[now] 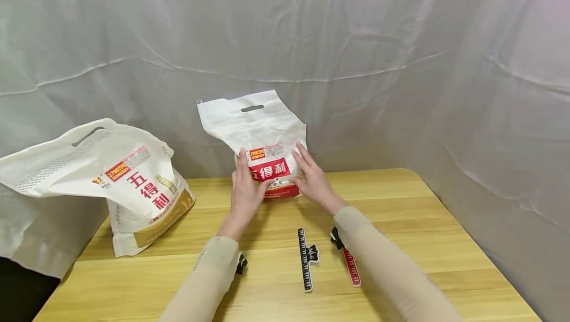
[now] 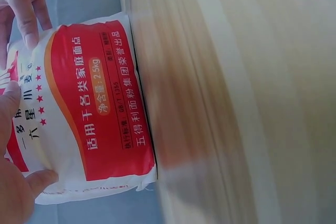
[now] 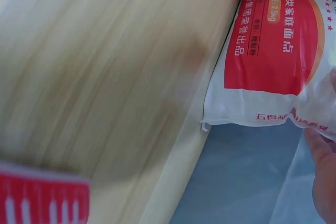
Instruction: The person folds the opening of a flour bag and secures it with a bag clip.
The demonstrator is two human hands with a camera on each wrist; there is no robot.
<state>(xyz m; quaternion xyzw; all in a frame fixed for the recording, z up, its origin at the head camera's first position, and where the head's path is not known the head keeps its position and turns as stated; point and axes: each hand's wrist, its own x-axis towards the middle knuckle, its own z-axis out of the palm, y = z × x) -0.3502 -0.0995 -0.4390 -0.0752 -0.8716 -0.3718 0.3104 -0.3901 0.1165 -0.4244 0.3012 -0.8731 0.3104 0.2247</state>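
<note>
Nearest the camera, two pale sleeves, the left one (image 1: pixel 200 285) and the right one (image 1: pixel 396 272), reach in from the bottom edge. The left hand (image 1: pixel 246 191) lies with its fingers extended along the left side of a white-and-red flour bag (image 1: pixel 269 136), its thumb angled onto the front; the right hand (image 1: pixel 315 183) does the same from the right, fingers straight and spread, so the bag is pressed between the two, with neither hand curled round it. The bag stands at the middle of the table's far side, its flat top with the handle slot slanting to the left, and the left wrist view shows "2.5kg" on its red lower panel. On the nearer tabletop (image 1: pixel 427 248) lie a black clip (image 1: pixel 305 262) with white stripes and, beside the right sleeve, a red clip (image 1: pixel 352 267) with a black grip; another black piece (image 1: pixel 241 264) is partly hidden by the left sleeve. Well to the left, a larger white-and-gold bag (image 1: pixel 126 178) stands with its top flopped over sideways. Creased grey cloth (image 1: pixel 285 25) hangs behind everything.
</note>
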